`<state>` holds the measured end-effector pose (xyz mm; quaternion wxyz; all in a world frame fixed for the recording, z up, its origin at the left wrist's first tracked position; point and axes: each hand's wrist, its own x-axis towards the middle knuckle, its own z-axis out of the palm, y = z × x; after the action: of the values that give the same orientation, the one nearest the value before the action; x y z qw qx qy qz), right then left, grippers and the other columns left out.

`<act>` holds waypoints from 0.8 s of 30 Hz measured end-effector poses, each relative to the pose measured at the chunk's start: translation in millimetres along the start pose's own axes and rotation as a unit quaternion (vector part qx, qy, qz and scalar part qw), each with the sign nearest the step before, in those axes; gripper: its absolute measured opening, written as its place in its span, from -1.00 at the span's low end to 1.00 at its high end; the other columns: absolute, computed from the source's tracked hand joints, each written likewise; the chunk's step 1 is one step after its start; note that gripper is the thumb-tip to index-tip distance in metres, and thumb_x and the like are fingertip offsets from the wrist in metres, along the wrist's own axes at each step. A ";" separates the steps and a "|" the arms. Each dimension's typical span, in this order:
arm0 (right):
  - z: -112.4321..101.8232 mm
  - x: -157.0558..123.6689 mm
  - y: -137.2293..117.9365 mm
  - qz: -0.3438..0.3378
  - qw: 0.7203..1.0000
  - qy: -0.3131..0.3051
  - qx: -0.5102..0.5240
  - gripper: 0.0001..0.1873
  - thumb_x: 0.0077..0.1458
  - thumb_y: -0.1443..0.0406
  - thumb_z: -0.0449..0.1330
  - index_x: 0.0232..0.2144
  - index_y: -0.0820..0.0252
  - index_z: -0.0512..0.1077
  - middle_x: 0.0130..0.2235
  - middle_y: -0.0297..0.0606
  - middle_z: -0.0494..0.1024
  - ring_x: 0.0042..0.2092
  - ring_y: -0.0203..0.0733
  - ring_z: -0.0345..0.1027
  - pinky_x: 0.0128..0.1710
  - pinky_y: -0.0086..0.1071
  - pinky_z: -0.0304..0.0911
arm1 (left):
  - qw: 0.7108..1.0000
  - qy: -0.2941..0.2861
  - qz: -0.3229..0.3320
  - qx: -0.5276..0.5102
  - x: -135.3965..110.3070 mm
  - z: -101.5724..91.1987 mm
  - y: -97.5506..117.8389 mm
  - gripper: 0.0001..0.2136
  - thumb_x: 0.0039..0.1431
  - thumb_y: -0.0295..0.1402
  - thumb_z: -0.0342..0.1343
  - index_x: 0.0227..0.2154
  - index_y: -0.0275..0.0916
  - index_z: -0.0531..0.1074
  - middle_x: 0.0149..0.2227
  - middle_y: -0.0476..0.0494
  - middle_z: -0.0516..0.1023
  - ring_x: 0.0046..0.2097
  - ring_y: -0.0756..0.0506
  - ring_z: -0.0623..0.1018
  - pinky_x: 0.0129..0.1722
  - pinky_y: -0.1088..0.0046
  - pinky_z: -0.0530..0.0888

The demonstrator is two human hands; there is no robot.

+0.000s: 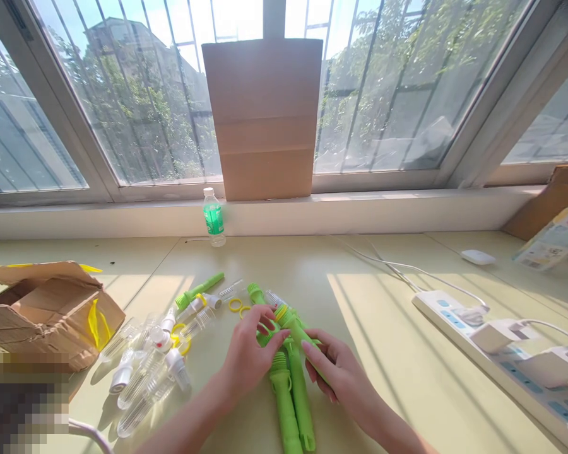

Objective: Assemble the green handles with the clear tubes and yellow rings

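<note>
A green plastic tube with a threaded end lies slanted in my right hand, the fingers wrapped round its lower part. At its threaded end sits a yellow ring. My left hand is curled there, finger and thumb closed about the ring; the exact contact is partly hidden. Below my hands, more green tubes lie side by side on the table, and another green tube points away behind my left fingers. Loose yellow rings lie just beyond my left hand.
Clear plastic tubes and white caps are heaped at left, beside an open cardboard box. A green-labelled bottle stands near the sill. A white power strip with plugs and cables is at right. Cardboard leans against the window.
</note>
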<state>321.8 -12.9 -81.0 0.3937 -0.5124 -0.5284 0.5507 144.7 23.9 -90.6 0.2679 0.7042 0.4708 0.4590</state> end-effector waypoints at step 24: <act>0.0 -2.0 2.1 -0.007 1.000 -0.002 0.001 -0.55 0.19 -0.05 0.10 -0.17 0.22 0.36 -0.61 -0.51 0.29 -0.68 -0.44 -0.02 -0.69 -0.49 -0.12 | 1.000 -0.011 -0.020 -0.010 -0.3 0.5 0.7 -0.88 0.15 -0.33 0.18 -0.30 -0.17 0.36 -0.16 -0.08 0.58 -0.27 -0.08 0.57 -0.21 0.29 0.53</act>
<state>322.4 -15.1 -82.7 0.3967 -0.5071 -0.5327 0.5492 145.3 23.3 -90.4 0.2893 0.6972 0.4771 0.4501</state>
